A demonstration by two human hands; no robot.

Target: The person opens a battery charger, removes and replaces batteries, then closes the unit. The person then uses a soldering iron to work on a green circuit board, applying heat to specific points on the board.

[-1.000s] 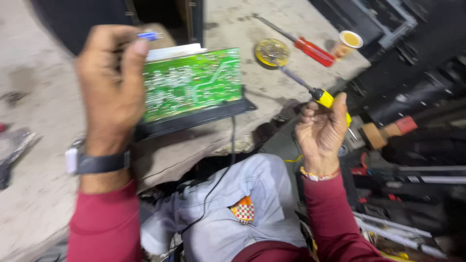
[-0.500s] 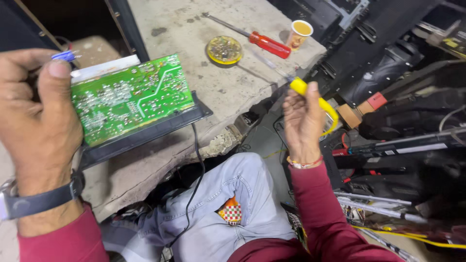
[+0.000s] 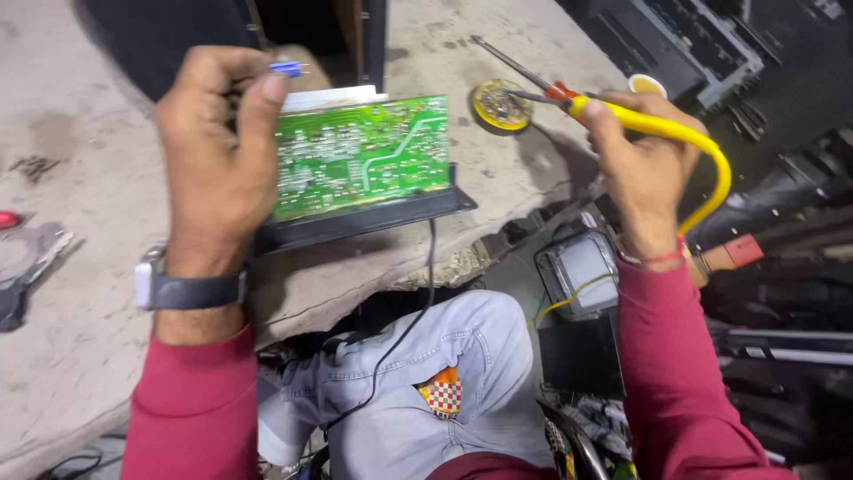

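Observation:
My left hand (image 3: 218, 151) pinches a small blue component (image 3: 286, 68) between thumb and forefinger, just above the left end of a green circuit board (image 3: 364, 156). The board sits in a black frame (image 3: 355, 224) on a worn concrete slab (image 3: 80, 267). My right hand (image 3: 640, 156) grips a soldering iron with a yellow handle (image 3: 653, 124). Its metal tip (image 3: 533, 96) points left over a round yellow tin (image 3: 502, 105) on the slab, right of the board.
A red-handled screwdriver (image 3: 520, 69) lies behind the tin. A small white cup (image 3: 647, 85) stands at the slab's right edge. Black electronic chassis (image 3: 711, 44) and cables crowd the right side. A black wire (image 3: 404, 329) hangs over my knee.
My right hand has swung the soldering iron up and left, from beside the slab's edge to the yellow tin. My left hand stays at the board with the blue component.

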